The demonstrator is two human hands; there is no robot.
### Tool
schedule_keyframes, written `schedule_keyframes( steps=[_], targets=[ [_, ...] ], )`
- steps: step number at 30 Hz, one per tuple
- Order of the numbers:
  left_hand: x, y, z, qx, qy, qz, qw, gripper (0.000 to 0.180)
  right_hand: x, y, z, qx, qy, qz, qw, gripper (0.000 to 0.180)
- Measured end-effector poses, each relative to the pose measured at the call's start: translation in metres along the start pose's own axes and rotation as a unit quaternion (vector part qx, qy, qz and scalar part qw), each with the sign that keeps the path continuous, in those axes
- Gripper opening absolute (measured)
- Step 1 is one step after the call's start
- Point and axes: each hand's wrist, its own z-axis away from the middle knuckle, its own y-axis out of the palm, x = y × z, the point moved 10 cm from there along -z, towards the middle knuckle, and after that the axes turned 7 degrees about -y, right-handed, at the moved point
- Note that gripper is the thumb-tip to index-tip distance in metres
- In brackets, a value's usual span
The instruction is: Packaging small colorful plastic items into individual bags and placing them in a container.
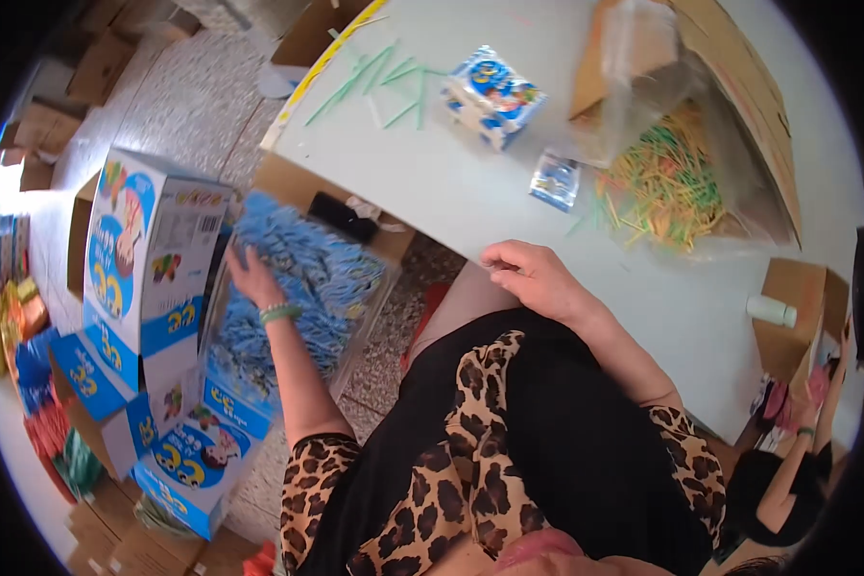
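Beside the white table (509, 206), an open carton (302, 278) of blue sticks (307, 264) is reached into — light, loose, probably slippery, best gathered as a bunch. Printed boxes (144, 259) are stacked alongside. Left hand (252, 274) is spread on the sticks; right hand (533, 276) rests loosely curled, empty, on the table edge.

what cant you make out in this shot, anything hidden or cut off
Head view, the only one:
- Left hand: fingertips buried in the blue sticks, so any grasp is hidden.
- Right hand: fingers curl under at the table edge; whatever is beneath them is hidden.
- Clear bag over the yellow and green sticks: glare blurs its contents.
- Small packet: too small to identify.
- Another person, lower right: cut off by the rim.
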Motion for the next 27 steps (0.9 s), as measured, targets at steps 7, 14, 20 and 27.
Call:
schedule_keyframes(
  steps=[7, 14, 20, 27],
  targets=[
    [-0.236, 0.084, 0.172, 0.102, 0.356, -0.062, 0.927, 0.013, -0.024, -0.09, 0.051, -0.236, -0.055, 0.212, 0.947, 0.017],
    [-0.291, 0.242, 0.316, 0.347, 0.392, -0.165, 0.836, 0.028, 0.001, -0.098, 0.063, -0.241, -0.173, 0.394, 0.87, 0.021],
    [-0.28, 0.293, 0.318, 0.248, 0.33, -0.306, 0.858, 0.043, -0.014, -0.075, 0.097, -0.106, -0.23, 0.37, 0.894, 0.028],
    [-0.254, 0.298, 0.301, 0.26, 0.236, -0.273, 0.896, 0.042, -0.041, -0.143, 0.112, -0.245, -0.214, 0.411, 0.851, 0.021]
  ],
)
